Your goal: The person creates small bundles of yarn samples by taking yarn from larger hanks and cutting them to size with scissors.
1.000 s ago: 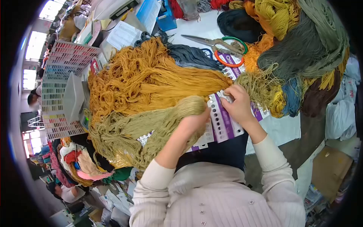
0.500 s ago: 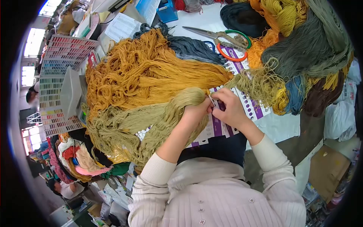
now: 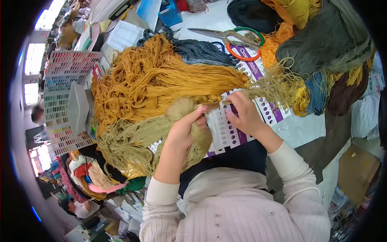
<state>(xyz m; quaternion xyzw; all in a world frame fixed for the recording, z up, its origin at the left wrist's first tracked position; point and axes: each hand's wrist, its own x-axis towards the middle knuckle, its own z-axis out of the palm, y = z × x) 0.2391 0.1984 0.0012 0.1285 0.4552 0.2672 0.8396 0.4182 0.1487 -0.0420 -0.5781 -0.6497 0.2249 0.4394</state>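
My left hand (image 3: 183, 127) is closed around a hank of khaki yarn (image 3: 201, 139), its top loop (image 3: 180, 108) blurred by motion. To its right, my right hand (image 3: 246, 115) has its thumb and fingers pinched; what is between them is too small to make out. A thin brownish stretch of yarn (image 3: 213, 105) seems to run between the two hands. Beneath them lie white and purple cards with rows of holes (image 3: 221, 127). More khaki yarn (image 3: 133, 137) spreads left of my left hand, and mustard-orange yarn (image 3: 161, 78) is heaped just beyond.
Scissors with red and green handles (image 3: 242, 44) lie at the back. Grey-green yarn (image 3: 322, 52) and tangled khaki strands (image 3: 278, 86) pile at the right. A colour-sample board (image 3: 62, 105) stands left, with a white tray (image 3: 76, 109) against it. Other people are in the background.
My left hand has moved left, away from my right hand, with the khaki hank swinging along. The cards between the hands show more. The whole view has shifted slightly.
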